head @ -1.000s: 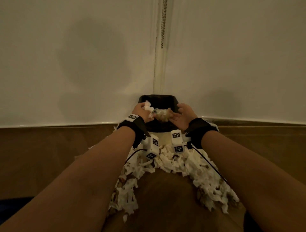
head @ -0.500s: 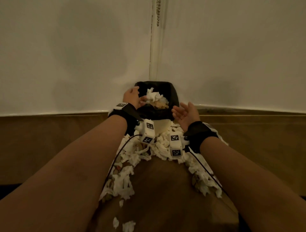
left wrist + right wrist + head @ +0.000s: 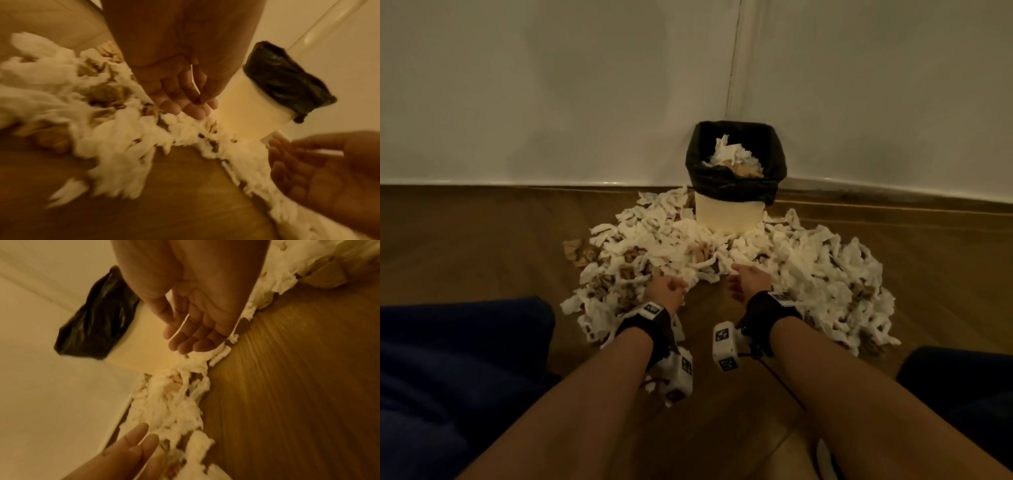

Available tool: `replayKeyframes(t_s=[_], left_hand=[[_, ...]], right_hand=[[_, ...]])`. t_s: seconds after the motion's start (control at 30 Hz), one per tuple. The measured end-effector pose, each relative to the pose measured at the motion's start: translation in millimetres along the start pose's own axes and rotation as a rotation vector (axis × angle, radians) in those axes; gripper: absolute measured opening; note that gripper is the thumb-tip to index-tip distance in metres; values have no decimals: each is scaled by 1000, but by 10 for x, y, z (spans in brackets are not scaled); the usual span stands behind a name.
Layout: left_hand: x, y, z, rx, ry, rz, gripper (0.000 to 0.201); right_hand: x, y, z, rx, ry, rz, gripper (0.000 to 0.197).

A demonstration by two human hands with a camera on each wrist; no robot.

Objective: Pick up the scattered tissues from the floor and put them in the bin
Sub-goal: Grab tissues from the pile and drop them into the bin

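A cream bin (image 3: 728,214) with a black liner (image 3: 736,185) stands in the wall corner, tissues (image 3: 734,156) heaped inside it. White and brown crumpled tissues (image 3: 661,246) lie in a wide pile on the wooden floor around it. My left hand (image 3: 666,291) hovers at the pile's near left edge, fingers relaxed and holding nothing. My right hand (image 3: 748,279) hovers palm inward at the pile's near edge, fingers straight and empty. The left wrist view shows the left hand (image 3: 185,104) just above the tissues (image 3: 123,138); the right wrist view shows the right hand (image 3: 193,337) likewise open over tissues (image 3: 174,402).
White walls (image 3: 551,85) meet behind the bin, with a baseboard (image 3: 893,185) along the floor. Bare wooden floor (image 3: 465,240) lies left of the pile and between my forearms. My dark blue knees (image 3: 448,359) sit at the lower left and right.
Both hands dropped a tissue wad into the bin, then pulled back down to the near edge of the floor pile. My head has drawn back, so the whole pile shows.
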State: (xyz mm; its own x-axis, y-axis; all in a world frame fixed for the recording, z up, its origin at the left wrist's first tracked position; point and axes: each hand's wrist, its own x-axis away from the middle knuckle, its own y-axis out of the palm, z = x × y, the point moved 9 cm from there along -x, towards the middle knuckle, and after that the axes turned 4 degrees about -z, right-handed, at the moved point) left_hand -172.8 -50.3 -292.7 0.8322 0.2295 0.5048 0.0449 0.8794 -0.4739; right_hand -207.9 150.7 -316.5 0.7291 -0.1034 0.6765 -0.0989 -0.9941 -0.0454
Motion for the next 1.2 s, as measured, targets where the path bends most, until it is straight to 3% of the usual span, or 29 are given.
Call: replayKeyframes(t_s=[0.07, 0.27, 0.37, 0.5, 0.6, 0.67, 0.87, 1.2], left_hand=[[60, 34, -161, -201, 17, 29, 20], [255, 168, -659, -422, -8, -138, 25], [347, 262, -842, -658, 32, -170, 26], [461, 420, -1047, -731, 79, -195, 55], [491, 512, -1216, -822, 61, -305, 81], [487, 517, -1269, -855, 54, -356, 88], [502, 520, -1179, -860, 32, -331, 82], [565, 676, -1210, -908, 2, -409, 70]], right_hand=[[49, 89, 42, 152, -43, -51, 25], [244, 567, 112, 803, -250, -329, 26], [341, 702, 186, 1003, -315, -417, 27], [380, 754, 247, 1118, -346, -454, 27], [386, 746, 296, 1201, -362, -475, 27], [390, 739, 329, 1238, -373, -485, 26], [422, 791, 407, 1293, -374, -499, 27], [461, 933, 447, 1295, -384, -521, 28]])
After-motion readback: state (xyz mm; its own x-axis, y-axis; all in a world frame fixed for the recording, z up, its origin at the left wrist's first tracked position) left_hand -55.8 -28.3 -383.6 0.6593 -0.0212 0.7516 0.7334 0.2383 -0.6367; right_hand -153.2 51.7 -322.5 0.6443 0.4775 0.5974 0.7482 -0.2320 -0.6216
